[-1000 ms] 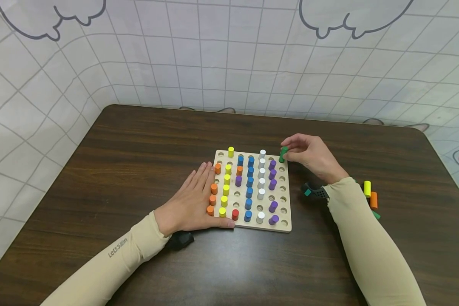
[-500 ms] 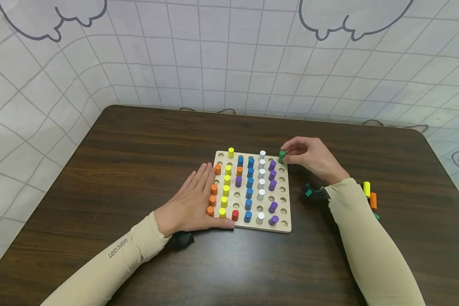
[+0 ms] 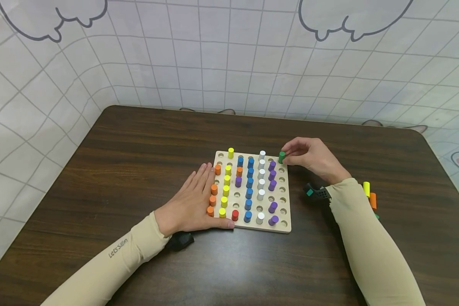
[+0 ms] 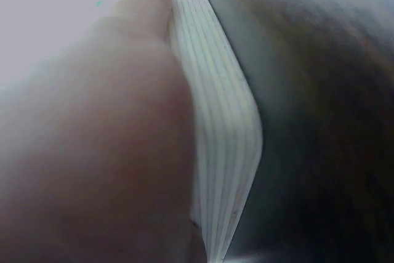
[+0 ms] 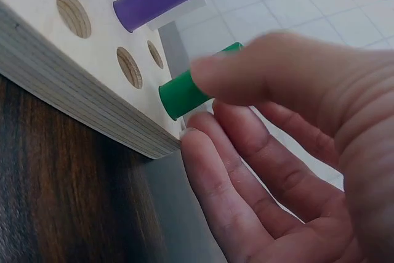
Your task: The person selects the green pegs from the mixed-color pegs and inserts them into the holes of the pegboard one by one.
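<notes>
A wooden peg board (image 3: 267, 208) lies on the table, with orange, yellow, blue, white, purple and red pegs upright in several columns. My left hand (image 3: 193, 204) lies flat against its left side, fingers straight and thumb along the near edge. In the left wrist view that thumb (image 4: 129, 109) rests on the board's top beside its layered edge (image 4: 225, 121). At the far right corner my right hand (image 3: 311, 158) pinches a green peg (image 3: 281, 157). The right wrist view has this green peg (image 5: 183, 95) standing in the corner, my thumb against it, its far side partly hidden.
To the right, beside my right sleeve, lie a loose yellow peg (image 3: 366, 189), an orange peg (image 3: 372, 200) and a mostly hidden green piece (image 3: 377, 216). Open holes (image 3: 282, 199) run down the board's right column. A grid-patterned cloth (image 3: 214, 63) hangs behind the table.
The green peg has gone lower and straightened up at the board's far right corner, with my right hand still on it. My left hand has stayed in place.
</notes>
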Action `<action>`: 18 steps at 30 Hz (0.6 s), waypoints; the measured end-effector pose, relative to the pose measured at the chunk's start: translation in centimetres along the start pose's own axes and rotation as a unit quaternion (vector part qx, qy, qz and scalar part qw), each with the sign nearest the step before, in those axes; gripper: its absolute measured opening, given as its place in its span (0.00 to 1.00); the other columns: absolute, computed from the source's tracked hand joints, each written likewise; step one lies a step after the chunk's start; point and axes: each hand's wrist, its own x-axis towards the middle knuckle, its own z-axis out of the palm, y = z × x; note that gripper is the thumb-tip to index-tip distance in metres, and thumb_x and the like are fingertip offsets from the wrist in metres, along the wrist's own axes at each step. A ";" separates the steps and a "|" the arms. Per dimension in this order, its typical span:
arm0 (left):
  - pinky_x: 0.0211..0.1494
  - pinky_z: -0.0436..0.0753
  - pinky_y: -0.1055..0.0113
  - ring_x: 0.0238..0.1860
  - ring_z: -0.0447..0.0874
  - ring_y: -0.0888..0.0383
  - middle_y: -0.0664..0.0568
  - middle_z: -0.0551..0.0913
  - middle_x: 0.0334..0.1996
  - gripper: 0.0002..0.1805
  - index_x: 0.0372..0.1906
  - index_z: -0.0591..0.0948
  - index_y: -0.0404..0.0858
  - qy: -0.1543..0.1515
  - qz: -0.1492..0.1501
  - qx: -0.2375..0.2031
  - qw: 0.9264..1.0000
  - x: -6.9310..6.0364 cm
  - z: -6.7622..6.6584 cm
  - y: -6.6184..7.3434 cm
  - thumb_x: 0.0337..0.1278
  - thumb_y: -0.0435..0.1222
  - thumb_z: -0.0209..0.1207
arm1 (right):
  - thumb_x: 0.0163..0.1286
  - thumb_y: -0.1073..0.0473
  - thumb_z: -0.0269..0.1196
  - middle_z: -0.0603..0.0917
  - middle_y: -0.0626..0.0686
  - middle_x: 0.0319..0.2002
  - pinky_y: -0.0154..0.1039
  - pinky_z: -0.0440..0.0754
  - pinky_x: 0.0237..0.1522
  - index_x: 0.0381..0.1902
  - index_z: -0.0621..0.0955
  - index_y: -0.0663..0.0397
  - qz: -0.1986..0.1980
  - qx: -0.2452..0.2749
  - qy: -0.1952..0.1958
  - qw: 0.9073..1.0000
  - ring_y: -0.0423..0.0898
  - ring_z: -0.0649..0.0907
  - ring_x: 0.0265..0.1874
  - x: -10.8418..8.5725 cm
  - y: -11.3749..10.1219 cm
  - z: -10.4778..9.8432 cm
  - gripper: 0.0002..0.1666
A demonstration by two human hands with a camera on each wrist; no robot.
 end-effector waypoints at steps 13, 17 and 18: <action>0.89 0.44 0.45 0.88 0.31 0.45 0.45 0.34 0.87 0.75 0.84 0.39 0.37 0.003 0.001 0.007 1.000 0.0 -0.1 0.2 0.45 0.79 0.57 | 0.66 0.51 0.74 0.87 0.54 0.49 0.36 0.83 0.52 0.50 0.85 0.50 -0.014 -0.025 0.001 1.000 0.50 0.83 0.47 -0.2 -0.2 0.0 0.18; 0.89 0.44 0.44 0.87 0.31 0.45 0.45 0.34 0.86 0.75 0.84 0.39 0.37 0.003 0.001 0.005 1.000 0.0 -0.1 0.2 0.45 0.79 0.57 | 0.66 0.53 0.74 0.87 0.54 0.50 0.35 0.84 0.52 0.52 0.84 0.49 -0.007 -0.020 0.000 1.000 0.50 0.83 0.48 -0.1 -0.2 -0.2 0.18; 0.89 0.43 0.44 0.88 0.31 0.45 0.45 0.33 0.87 0.75 0.84 0.39 0.37 0.002 -0.001 0.006 1.000 0.0 -0.1 0.1 0.45 0.79 0.57 | 0.66 0.54 0.74 0.87 0.54 0.50 0.35 0.84 0.51 0.52 0.84 0.49 -0.006 -0.017 0.001 1.000 0.49 0.84 0.48 -0.1 -0.2 -0.2 0.18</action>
